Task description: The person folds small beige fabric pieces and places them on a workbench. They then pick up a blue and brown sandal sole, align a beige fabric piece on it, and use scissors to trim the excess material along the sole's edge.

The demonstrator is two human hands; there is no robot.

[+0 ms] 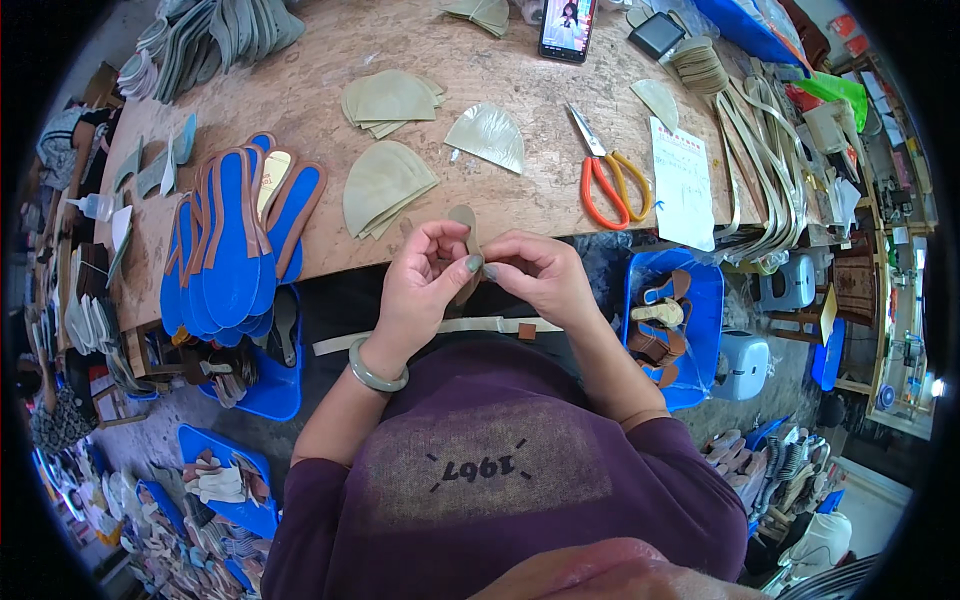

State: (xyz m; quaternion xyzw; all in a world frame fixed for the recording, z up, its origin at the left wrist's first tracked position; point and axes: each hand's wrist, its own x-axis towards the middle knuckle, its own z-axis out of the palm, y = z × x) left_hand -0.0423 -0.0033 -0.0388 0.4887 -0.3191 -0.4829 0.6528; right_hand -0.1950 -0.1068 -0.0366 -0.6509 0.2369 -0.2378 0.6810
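Note:
Just past the table's front edge, my left hand and my right hand meet with fingers pinched. Between them is a small piece with a rounded olive-beige end and a brownish part below. My fingers cover most of it, so its exact kind is unclear. Beyond my left hand lie fanned stacks of olive-beige, half-round cut pieces. A shiny half-round piece rests farther right. Orange-and-yellow-handled scissors lie beyond my right hand, blades partly apart. A pale strip crosses my lap.
Blue insoles with brown edges pile up at the table's left edge. A lit phone stands at the back. Right of the scissors are a written sheet and hanging beige strips. Blue bins of sandal parts flank me.

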